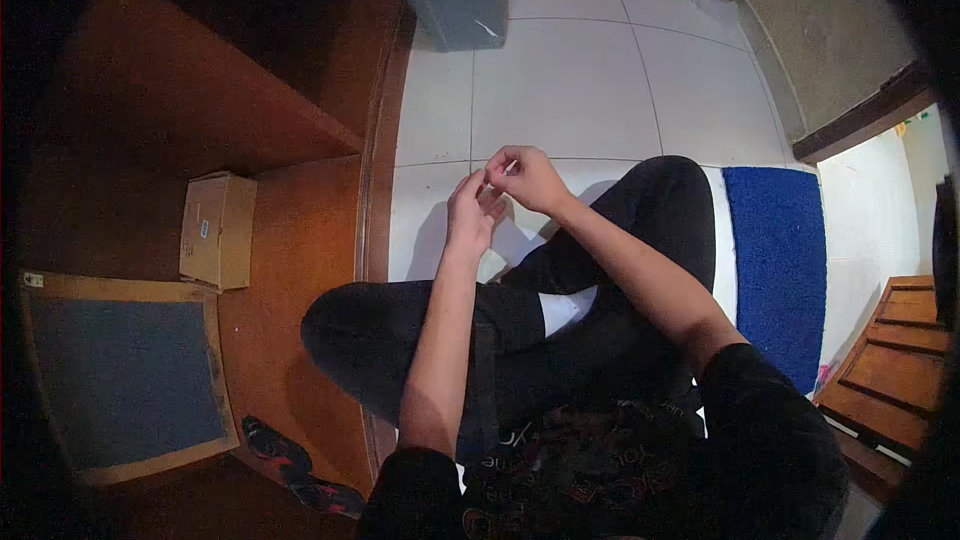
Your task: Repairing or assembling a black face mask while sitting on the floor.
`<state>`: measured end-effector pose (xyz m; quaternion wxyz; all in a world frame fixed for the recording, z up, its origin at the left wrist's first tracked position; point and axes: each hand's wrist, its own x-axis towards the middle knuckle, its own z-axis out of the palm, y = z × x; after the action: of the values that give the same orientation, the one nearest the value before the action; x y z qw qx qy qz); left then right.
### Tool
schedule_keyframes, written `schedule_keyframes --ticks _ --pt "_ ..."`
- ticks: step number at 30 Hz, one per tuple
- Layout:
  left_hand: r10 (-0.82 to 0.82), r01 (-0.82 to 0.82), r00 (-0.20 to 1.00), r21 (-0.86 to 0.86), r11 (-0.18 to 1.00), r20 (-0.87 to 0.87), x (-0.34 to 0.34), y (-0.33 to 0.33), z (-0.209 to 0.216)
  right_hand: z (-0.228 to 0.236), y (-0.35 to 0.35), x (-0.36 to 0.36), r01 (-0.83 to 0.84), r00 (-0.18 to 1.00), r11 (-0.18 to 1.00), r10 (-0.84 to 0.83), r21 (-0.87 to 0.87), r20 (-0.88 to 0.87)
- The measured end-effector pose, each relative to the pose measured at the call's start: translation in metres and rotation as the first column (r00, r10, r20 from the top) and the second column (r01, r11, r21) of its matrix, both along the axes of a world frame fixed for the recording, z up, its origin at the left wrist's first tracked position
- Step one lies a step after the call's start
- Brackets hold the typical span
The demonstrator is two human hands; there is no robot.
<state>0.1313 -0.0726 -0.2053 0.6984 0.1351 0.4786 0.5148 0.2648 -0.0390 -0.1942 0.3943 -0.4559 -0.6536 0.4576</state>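
Note:
My left hand (470,215) and my right hand (527,180) meet at the fingertips above the floor, just beyond my crossed legs. The right one is closed in a pinch, thumb against bent fingers. On the left, thumb and forefinger come together at the same spot while the other fingers curl loosely. Whatever lies between the fingertips is too small or hidden to name. Below the hands, a pale flat patch (515,240) shows beside my leg; I cannot tell whether it is paper.
A grey bin (450,0) stands on the tiled floor (560,70) ahead. To the left, a wooden cabinet (300,230) holds a cardboard box (217,230), a framed dark board (130,380) and dark sandals (290,465). A blue mat (775,270) lies at right, near a wooden slatted piece (895,370).

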Motion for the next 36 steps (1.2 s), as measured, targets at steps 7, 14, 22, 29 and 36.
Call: schedule_keyframes --ticks 7,14,22,29,36 --pt "-0.031 0.036 0.995 -0.05 0.998 0.099 0.0 -0.004 0.003 0.0 0.0 0.002 -0.03 0.961 0.997 0.009 0.071 0.276" --pt "0.023 -0.015 0.997 -0.11 0.994 0.071 -0.007 -0.003 -0.007 0.006 -0.001 0.0 -0.05 0.967 0.993 0.022 0.106 0.252" --pt "0.006 0.001 0.998 -0.132 0.991 0.055 -0.004 -0.003 -0.005 -0.004 0.005 0.005 -0.077 0.994 0.997 0.078 -0.012 0.077" --pt "0.051 -0.043 0.997 -0.141 0.989 0.05 -0.005 -0.003 -0.002 0.003 0.004 0.004 -0.017 0.996 0.998 0.012 0.056 0.09" --pt "0.097 -0.107 0.99 -0.097 0.99 -0.104 -0.007 -0.001 -0.015 -0.001 0.009 0.009 0.011 0.992 0.997 -0.002 -0.076 0.123"
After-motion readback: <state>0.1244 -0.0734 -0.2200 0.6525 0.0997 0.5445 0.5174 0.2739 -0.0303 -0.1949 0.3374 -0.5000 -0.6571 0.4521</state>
